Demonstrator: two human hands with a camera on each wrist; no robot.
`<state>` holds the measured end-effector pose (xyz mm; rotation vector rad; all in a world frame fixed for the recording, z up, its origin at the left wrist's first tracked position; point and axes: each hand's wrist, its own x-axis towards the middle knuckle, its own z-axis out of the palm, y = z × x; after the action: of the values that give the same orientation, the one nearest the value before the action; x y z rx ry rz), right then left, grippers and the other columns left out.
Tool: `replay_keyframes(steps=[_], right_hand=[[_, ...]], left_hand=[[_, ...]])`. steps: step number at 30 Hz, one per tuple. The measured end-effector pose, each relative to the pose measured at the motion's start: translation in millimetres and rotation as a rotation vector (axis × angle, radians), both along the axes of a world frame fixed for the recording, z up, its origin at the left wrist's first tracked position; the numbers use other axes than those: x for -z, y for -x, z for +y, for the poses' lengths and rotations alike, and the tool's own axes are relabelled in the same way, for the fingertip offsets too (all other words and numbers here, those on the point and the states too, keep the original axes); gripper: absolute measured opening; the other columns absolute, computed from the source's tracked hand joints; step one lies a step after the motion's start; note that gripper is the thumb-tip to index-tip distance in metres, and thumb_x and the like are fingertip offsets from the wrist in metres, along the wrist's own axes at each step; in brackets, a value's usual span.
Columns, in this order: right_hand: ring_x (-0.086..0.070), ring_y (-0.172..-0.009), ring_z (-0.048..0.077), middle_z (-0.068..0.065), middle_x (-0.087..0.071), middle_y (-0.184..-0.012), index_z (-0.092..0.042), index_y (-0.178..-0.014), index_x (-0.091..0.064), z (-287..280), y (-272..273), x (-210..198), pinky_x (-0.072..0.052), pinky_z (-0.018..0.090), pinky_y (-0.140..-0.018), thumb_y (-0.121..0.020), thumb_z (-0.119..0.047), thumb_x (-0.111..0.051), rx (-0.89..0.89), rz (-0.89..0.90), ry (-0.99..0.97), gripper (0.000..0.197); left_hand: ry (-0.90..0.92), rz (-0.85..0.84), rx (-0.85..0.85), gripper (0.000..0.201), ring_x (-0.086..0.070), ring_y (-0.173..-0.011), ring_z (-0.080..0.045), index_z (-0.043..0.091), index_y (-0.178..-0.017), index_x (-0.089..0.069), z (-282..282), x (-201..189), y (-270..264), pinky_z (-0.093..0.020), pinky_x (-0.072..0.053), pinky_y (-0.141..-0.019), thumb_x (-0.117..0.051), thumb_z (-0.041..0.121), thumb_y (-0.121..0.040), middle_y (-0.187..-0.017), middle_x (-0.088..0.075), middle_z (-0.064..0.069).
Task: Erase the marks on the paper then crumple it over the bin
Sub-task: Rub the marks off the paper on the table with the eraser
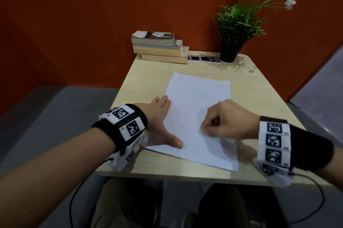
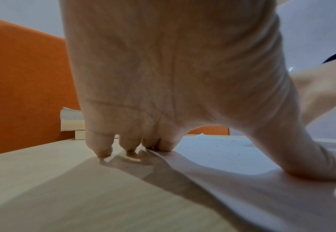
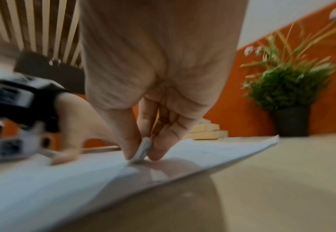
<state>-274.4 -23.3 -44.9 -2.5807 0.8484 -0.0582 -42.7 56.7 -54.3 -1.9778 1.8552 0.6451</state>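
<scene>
A white sheet of paper (image 1: 200,116) is lying flat on the near half of the light wooden table (image 1: 144,77), turned slightly so its far corner is pointing toward the stack of books (image 1: 160,46). Faint pencil marks are showing across its middle. The left hand (image 1: 159,123) is resting palm down on the paper's left edge, its fingers (image 2: 131,150) lying straight and spread, thumb pressing on the sheet near the near-left corner, while the outer fingertips are touching the bare table just beside the edge. The right hand (image 1: 228,120) is hovering low over the centre of the sheet with its fingers (image 3: 129,141) curled narrowly, pinching a small greyish-white eraser (image 3: 143,149) whose lower end is touching the paper. The right wrist view is blurred. A potted plant (image 1: 235,29) is standing at the far right corner of the table, against the orange wall (image 1: 92,14).
</scene>
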Motion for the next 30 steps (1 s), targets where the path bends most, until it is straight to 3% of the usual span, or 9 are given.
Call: replay_keyframes(steps=[6, 8, 12, 21, 25, 27, 30], right_hand=[[-0.066, -0.073, 0.003, -0.007, -0.077, -0.083, -0.018, -0.081, -0.082, -52.8, 8.0, -5.4, -0.056, 0.022, -0.074, -0.08, -0.014, -0.074, 0.232, 0.028, 0.163, 0.009], [-0.067, -0.072, 0.001, -0.013, -0.076, -0.08, -0.021, -0.08, -0.082, -42.8, 8.0, -8.2, -0.057, 0.021, -0.073, -0.079, -0.017, -0.075, 0.205, 0.006, 0.11, 0.007], [-0.067, -0.072, -0.005, -0.017, -0.074, -0.079, -0.024, -0.08, -0.082, 0.7, 9.7, -1.8, -0.046, 0.007, -0.063, -0.077, -0.022, -0.08, -0.04, 0.009, -0.015, 0.004], [-0.065, -0.07, 0.001, -0.008, -0.077, -0.081, -0.019, -0.081, -0.082, -47.5, 10.4, -4.7, -0.052, 0.018, -0.067, -0.081, -0.016, -0.073, 0.2, 0.064, 0.165, 0.009], [-0.066, -0.071, -0.004, -0.013, -0.076, -0.078, -0.021, -0.081, -0.081, -9.5, -20.7, -6.3, -0.046, 0.009, -0.064, -0.079, -0.022, -0.072, 0.057, -0.027, 0.068, 0.009], [-0.067, -0.073, -0.004, -0.015, -0.075, -0.079, -0.022, -0.082, -0.08, 6.0, -34.8, -4.2, -0.05, 0.01, -0.067, -0.08, -0.027, -0.075, -0.033, 0.001, 0.019, 0.007], [-0.067, -0.075, -0.004, -0.015, -0.076, -0.08, -0.024, -0.083, -0.081, -14.2, -38.2, -4.1, -0.055, 0.017, -0.075, -0.079, -0.029, -0.078, -0.009, 0.077, 0.022, 0.008]], left_hand=[[0.003, -0.009, -0.008, 0.152, 0.023, -0.151, -0.016, 0.016, -0.156, 0.023, 1.7, -2.7, 3.5, -0.05, -0.011, -0.124, -0.057, 0.096, -0.054, -0.161, 0.033, 0.005], [0.001, -0.009, -0.01, 0.154, 0.022, -0.151, -0.015, 0.016, -0.156, 0.023, 0.6, -4.1, 3.1, -0.05, -0.01, -0.124, -0.056, 0.097, -0.052, -0.162, 0.032, 0.005], [-0.014, -0.003, -0.013, 0.157, 0.022, -0.151, -0.015, 0.016, -0.156, 0.023, -0.5, -3.3, 0.9, -0.05, -0.009, -0.125, -0.056, 0.097, -0.048, -0.162, 0.032, 0.005], [-0.004, -0.028, -0.014, 0.151, 0.021, -0.152, -0.018, 0.014, -0.157, 0.021, 1.0, -8.3, 9.1, -0.05, -0.008, -0.124, -0.056, 0.095, -0.055, -0.163, 0.03, 0.001], [0.007, -0.026, -0.02, 0.151, 0.02, -0.152, -0.017, 0.013, -0.156, 0.021, 1.8, -8.3, 8.8, -0.049, -0.008, -0.124, -0.059, 0.093, -0.057, -0.163, 0.029, 0.001], [0.021, -0.029, -0.021, 0.151, 0.02, -0.152, -0.017, 0.013, -0.157, 0.02, 2.2, -7.3, 9.6, -0.049, -0.009, -0.124, -0.06, 0.093, -0.057, -0.163, 0.029, 0.001], [0.01, -0.01, -0.024, 0.152, 0.022, -0.151, -0.017, 0.013, -0.157, 0.021, 1.2, -5.5, 9.2, -0.048, -0.008, -0.125, -0.06, 0.093, -0.056, -0.163, 0.03, 0.002]])
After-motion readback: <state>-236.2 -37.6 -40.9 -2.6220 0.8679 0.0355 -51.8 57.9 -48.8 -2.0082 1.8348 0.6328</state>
